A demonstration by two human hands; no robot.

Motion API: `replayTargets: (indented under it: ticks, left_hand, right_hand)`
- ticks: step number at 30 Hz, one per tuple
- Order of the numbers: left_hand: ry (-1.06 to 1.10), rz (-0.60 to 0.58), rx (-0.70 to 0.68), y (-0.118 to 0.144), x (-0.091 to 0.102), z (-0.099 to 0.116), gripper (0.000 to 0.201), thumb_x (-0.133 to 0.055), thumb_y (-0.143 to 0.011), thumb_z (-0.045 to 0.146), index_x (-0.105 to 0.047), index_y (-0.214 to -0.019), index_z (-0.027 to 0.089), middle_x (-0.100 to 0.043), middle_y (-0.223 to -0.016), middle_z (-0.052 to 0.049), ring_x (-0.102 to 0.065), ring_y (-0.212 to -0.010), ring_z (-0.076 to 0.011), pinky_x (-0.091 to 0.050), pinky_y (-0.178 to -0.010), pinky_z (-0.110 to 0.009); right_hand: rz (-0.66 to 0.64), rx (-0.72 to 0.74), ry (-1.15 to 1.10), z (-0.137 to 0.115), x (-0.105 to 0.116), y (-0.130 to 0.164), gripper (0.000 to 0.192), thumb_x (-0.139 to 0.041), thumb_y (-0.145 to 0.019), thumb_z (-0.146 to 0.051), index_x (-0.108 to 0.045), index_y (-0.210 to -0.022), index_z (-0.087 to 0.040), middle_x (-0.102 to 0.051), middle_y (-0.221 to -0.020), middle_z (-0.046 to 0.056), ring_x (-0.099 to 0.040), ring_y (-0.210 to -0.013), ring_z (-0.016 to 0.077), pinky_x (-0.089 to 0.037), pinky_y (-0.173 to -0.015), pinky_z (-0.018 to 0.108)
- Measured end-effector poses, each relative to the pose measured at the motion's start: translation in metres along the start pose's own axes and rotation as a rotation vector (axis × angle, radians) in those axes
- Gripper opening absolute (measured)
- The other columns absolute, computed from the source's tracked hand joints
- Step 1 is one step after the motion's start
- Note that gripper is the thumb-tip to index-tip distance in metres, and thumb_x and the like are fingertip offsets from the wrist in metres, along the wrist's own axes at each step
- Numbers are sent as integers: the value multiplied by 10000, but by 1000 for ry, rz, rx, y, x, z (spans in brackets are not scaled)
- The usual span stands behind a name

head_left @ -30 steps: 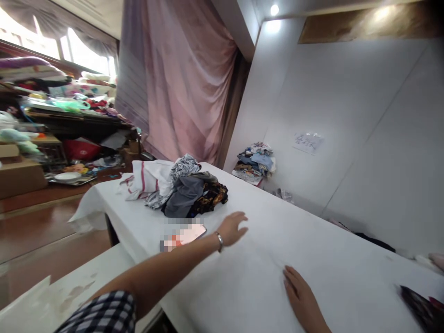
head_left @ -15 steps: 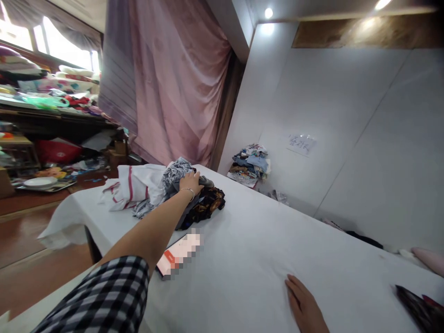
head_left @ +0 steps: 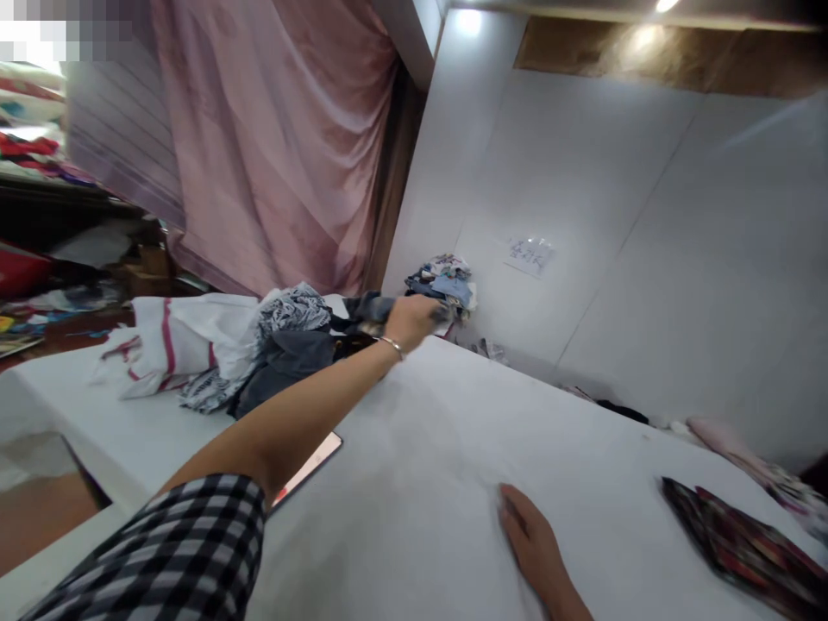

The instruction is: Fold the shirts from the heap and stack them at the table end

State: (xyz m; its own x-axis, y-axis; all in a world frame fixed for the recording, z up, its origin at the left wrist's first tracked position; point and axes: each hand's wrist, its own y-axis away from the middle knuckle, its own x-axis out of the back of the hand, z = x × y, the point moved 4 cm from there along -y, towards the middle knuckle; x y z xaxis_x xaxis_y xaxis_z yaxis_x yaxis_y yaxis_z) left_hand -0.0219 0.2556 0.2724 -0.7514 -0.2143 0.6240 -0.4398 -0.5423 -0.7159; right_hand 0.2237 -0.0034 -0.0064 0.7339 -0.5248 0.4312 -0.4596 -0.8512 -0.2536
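White table [head_left: 414,483], left hand [head_left: 411,320] now pulling gripped dark garment [head_left: 371,310] rightward, right hand [head_left: 534,536] lying loose

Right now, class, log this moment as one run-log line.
left hand: gripping dark grey fabric | right hand: resting on white-covered table | nearby: crumpled white red-striped cloth

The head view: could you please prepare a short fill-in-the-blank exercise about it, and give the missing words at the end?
1. The left hand grips dark cloth, but the ____ one does not.
2. The white cloth has ____ stripes.
3. In the picture, the phone lies to the ____ of the right hand.

Missing words: right; red; left.
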Motion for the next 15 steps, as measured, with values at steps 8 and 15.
replayTargets:
  ticks: [8, 15]
  left_hand:
    - [274, -705, -700, 214, -116, 162, 88, -597, -803, 327, -680, -781, 343, -717, -798, 29, -645, -730, -150, -477, -583, -282]
    - [92, -596, 32, 158, -132, 119, 302, -420, -892, 408, -647, -1032, 266, -676, -1109, -39, -604, -1057, -213, -458, -904, -332]
  right_hand:
    - [266, -293, -869, -10, 37, -5, 817, -743, -680, -510, -401, -1381, -266, -659, -1195, 94, -645, -1075, 251, -475, -974, 475]
    - [177, -277, -822, -10, 32, -10, 701, -797, -663, -385, -519, -1288, -235, -655, -1185, 95, -638, -1059, 242, -516, -899, 411]
